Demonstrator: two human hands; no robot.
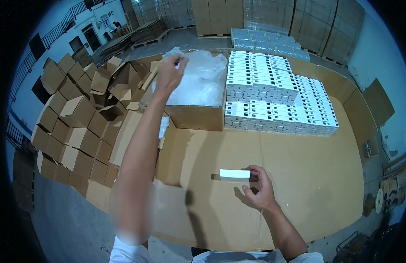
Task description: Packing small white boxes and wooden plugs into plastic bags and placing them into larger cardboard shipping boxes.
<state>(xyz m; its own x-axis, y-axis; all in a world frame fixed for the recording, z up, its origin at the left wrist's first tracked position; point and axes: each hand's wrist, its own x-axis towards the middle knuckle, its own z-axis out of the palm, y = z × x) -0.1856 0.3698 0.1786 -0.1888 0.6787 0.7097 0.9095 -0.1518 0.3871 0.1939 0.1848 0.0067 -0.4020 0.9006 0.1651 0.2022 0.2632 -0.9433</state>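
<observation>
My left hand (170,74) reaches far forward over a carton (196,117) filled with clear plastic bags (200,72). Its fingers are bent together on the film at the left of the pile, and their tips are partly hidden. A small white box (235,175) lies flat on the cardboard-covered table (299,175) near me. At the right end of that box is my right hand (260,188); its fingers curve by the box end, while the thumb stands apart, nearer to me.
Stacked white boxes with dark square marks (277,96) stand right of the carton. Many brown cardboard boxes (82,111) are piled at the left. A raised cardboard wall (343,83) edges the table's far right. Wrapped rolls (268,42) and tall pallet loads stand beyond.
</observation>
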